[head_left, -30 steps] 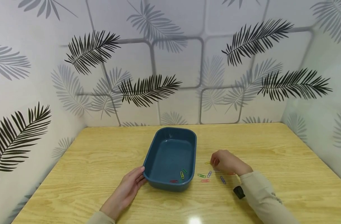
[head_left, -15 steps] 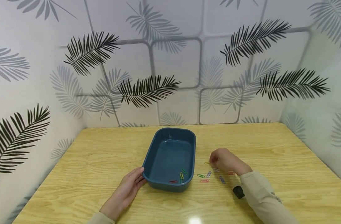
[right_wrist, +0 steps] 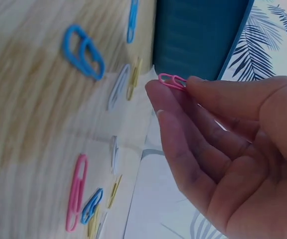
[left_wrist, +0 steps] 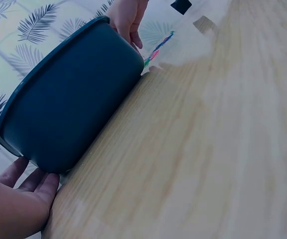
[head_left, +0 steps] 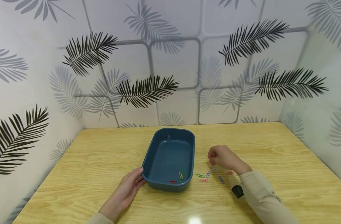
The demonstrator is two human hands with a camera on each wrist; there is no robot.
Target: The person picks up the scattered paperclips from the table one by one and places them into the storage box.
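At the left, the left hand (head_left: 126,188) has its thumb at the rim and its other fingers, only slightly bent, against the outside of the blue tray (head_left: 167,187), a light hold at the near left corner. The tray is probably stiff plastic, light enough to slide if bumped and a little slick on its sides, so the rim seems the surest place to hold. It is deep, dark and round-cornered, opening to the right of those fingers. Across its floor from them lie a red clip (head_left: 172,181), a yellow clip (head_left: 181,175) and a green clip (head_left: 184,171).

Between the tray and the right fingers, on the near side of them, a second green clip (head_left: 200,176), a rose clip (head_left: 203,181) and a blue clip (head_left: 208,174) lie flat; such thin wire likely needs fingernails to lift.

Farther right, the right hand (head_left: 226,158) pinches a pink paper clip (right_wrist: 174,79) between thumb and one fingertip, the tips nearly closed, the remaining fingers loosely bent. The clip should be almost weightless, springy and hard to break, but smooth enough to twist, so a pinch across its long sides seems best. It shows as a slim looped wire, one rounded end projecting past the thumb tip.
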